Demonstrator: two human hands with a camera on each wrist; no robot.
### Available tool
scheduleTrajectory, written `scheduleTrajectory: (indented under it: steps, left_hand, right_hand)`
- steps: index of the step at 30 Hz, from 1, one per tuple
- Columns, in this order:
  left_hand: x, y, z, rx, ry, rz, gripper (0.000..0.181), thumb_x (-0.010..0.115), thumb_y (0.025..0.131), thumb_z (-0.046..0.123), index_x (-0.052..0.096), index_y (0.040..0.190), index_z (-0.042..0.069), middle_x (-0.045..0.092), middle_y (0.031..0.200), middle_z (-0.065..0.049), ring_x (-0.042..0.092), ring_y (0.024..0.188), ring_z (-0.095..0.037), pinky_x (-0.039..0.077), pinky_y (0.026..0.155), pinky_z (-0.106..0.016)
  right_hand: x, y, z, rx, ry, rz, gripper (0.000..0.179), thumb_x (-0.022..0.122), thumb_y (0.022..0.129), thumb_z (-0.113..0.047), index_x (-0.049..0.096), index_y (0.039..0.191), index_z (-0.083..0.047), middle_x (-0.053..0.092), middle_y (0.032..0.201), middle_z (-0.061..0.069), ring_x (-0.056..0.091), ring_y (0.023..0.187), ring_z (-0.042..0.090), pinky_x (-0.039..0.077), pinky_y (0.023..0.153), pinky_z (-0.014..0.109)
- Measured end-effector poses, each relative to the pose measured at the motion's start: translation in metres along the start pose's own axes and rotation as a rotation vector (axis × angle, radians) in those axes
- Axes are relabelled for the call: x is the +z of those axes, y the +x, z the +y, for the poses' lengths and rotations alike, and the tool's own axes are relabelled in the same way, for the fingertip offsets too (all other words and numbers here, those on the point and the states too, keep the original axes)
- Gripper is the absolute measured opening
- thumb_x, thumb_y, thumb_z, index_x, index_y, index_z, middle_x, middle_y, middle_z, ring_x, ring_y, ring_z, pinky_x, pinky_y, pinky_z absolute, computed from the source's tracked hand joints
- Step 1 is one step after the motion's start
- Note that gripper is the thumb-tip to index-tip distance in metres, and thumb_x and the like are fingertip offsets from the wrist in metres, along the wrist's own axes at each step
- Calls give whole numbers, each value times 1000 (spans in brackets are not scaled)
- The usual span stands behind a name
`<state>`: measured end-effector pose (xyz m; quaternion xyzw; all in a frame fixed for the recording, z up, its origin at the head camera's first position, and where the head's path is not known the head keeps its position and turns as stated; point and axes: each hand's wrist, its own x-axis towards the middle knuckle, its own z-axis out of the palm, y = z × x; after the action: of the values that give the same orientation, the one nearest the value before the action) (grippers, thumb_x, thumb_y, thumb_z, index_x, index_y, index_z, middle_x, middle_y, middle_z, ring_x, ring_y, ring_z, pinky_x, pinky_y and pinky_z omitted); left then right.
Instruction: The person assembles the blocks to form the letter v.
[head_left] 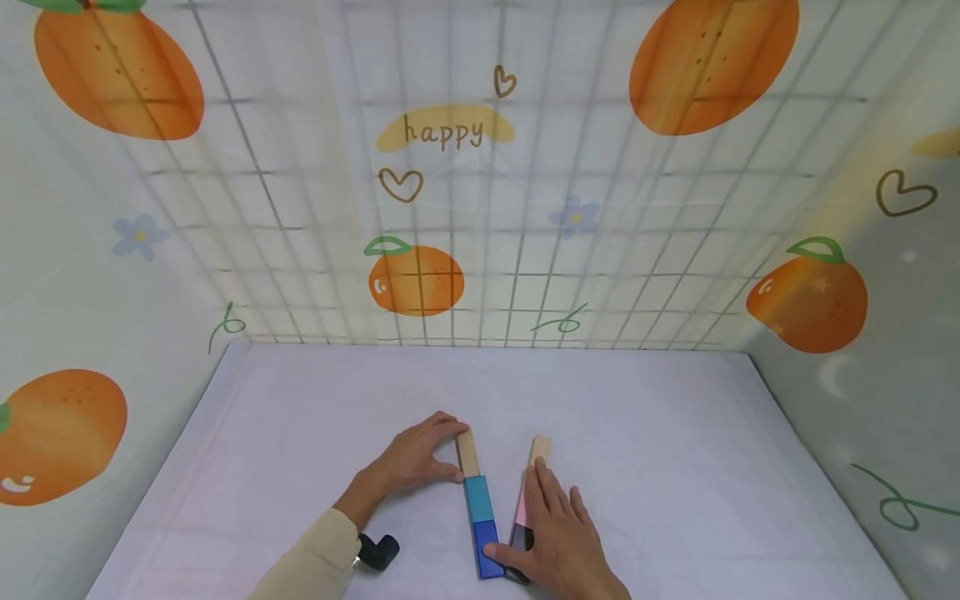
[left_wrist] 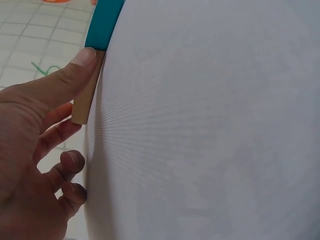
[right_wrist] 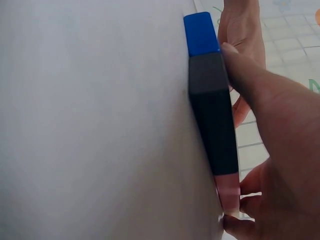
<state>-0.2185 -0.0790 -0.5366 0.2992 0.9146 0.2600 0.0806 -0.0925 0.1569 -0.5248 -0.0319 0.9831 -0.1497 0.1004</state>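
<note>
Two rows of flat blocks lie on the table, close together at their near ends and spread apart at the far ends. The left row holds a plain wooden block (head_left: 468, 454), a teal block (head_left: 479, 500) and a blue block (head_left: 483, 535). My left hand (head_left: 411, 454) pinches that wooden block between thumb and fingers. In the right row are another wooden block (head_left: 540, 450), a pink block (right_wrist: 228, 187) and dark blocks (right_wrist: 210, 75). Straight fingers of my right hand (head_left: 558, 533) rest along this row, partly covering it, while its thumb touches the blue block.
A white cloth covers the table (head_left: 675, 433). Behind it stands a wire grid (head_left: 517, 283) under a thin printed sheet with oranges, and similar sheets hang at both sides. A black device (head_left: 378, 552) sits at my left wrist.
</note>
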Motion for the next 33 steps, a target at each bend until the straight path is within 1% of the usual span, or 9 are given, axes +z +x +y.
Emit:
scheduleTrajectory:
  steps: [12,17,25,33]
  left_hand:
    - [0,0,2,-17,12,-2,76,86,79,43,56,144,19,52,144,-1,52,131,-22,46,103,-49]
    - [0,0,2,-16,8,2,75,86,79,42,56,144,18,53,143,-1,52,131,-22,46,103,-49]
    - [-1,-1,2,-8,-28,2,77,85,80,43,54,146,17,53,143,-1,53,131,-22,46,102,-49]
    - [0,0,1,-7,-17,-3,76,85,81,42,54,147,18,53,144,0,52,132,-20,46,104,-46]
  right_hand:
    - [-1,0,0,5,3,-3,137,63,62,-91,23,161,-6,16,167,16,21,151,37,11,117,62]
    - [-1,1,0,1,13,-7,136,63,63,-90,22,161,-5,17,167,17,20,151,37,11,117,63]
    - [-1,2,0,-4,24,-15,136,63,64,-90,22,160,-2,17,166,19,22,150,38,12,117,64]
    - [-1,1,0,-9,25,-16,136,62,64,-91,22,160,-2,17,166,19,22,150,38,12,117,64]
